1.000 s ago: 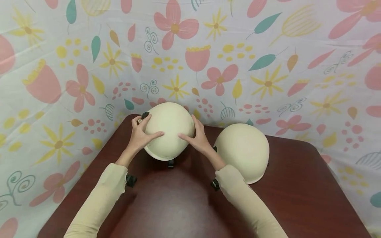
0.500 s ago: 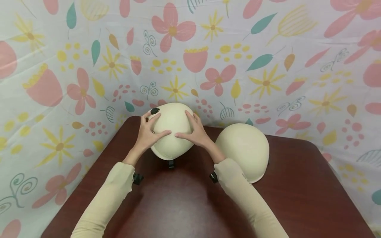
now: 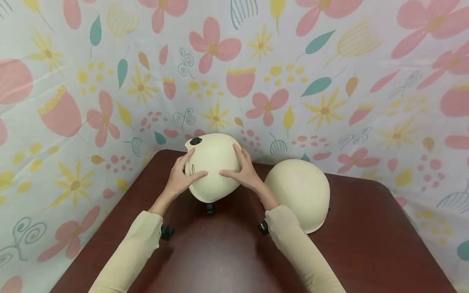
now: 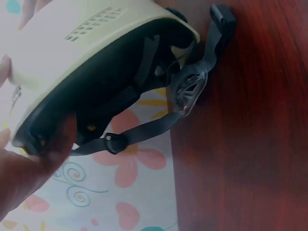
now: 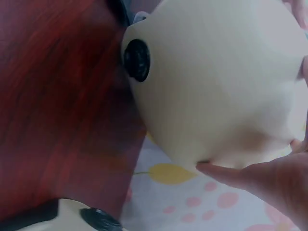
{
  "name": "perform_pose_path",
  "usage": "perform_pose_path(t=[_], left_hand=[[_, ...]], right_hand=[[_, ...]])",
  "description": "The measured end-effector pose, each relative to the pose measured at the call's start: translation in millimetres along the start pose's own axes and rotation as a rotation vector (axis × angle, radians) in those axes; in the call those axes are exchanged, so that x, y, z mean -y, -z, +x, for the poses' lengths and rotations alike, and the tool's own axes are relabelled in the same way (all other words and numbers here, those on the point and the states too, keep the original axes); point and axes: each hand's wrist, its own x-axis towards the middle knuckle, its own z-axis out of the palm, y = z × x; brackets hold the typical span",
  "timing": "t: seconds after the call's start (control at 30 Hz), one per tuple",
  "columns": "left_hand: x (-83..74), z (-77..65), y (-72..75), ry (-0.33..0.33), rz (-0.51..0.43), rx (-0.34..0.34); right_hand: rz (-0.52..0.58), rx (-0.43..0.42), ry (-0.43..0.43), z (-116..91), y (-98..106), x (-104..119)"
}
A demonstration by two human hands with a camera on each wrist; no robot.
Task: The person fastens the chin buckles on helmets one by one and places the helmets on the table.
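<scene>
Head: my left hand [image 3: 178, 178] and right hand [image 3: 244, 170] grip the helmet [image 3: 216, 158] from both sides, at the table's [image 3: 366, 236] far end. Left wrist: loose chin strap [image 4: 151, 131], may snag. Right wrist: smooth shell [image 5: 216, 82], likely light, stiff, slippery; best held wide.

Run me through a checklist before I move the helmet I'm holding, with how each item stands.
1. Left grip holding the held helmet: ok.
2. Right grip holding it from the other side: ok.
3. Chin strap tucked in: not ok, it hangs outside the helmet.
4. Held helmet level: not ok, it is tilted.
5. Held helmet apart from the second helmet: ok, the head view shows a gap.
6. Right sleeve free of the second helmet: cannot tell, they overlap in the head view.
</scene>
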Motion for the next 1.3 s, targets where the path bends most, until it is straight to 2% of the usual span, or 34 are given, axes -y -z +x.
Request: perform_pose_path(t=[0.2, 0.37, 0.43, 0.57, 0.7, 0.87, 1.0, 1.1, 1.3], left_hand=[[5.8, -0.3, -4.9, -0.026, -0.118, 0.052], [5.8, -2.7, -8.5, -0.023, -0.091, 0.091], [5.3, -3.5, -9.3, -0.020, -0.076, 0.094], [4.1, -3.1, -9.4, -0.021, -0.089, 0.081], [2.4, -2.9, -8.8, -0.039, -0.081, 0.083], [-2.5, -2.9, -12.7, -0.117, 0.026, 0.125], [-8.5, -2.3, -19.1, -0.177, 0.125, 0.160], [-12.8, -3.1, -23.3, -0.208, 0.154, 0.187], [-18.8, -5.4, -29.7, -0.234, 0.178, 0.211]], right_hand=[[0.138, -0.051, 0.005, -4.1, -7.6, -18.7], [0.292, 0.017, -0.061, -12.5, -17.1, -34.9], [0.323, 0.030, -0.085, -14.8, -19.9, -38.6], [0.346, 0.024, -0.079, -13.7, -20.3, -39.0], [0.245, -0.034, -0.029, -7.9, -12.6, -30.0], [0.082, -0.133, 0.020, 2.9, 7.7, -4.1], [-0.017, -0.123, 0.055, 13.3, 22.6, 20.2], [-0.082, -0.099, 0.074, 18.8, 27.2, 31.6], [-0.135, -0.060, 0.019, 15.3, 26.7, 32.2]])
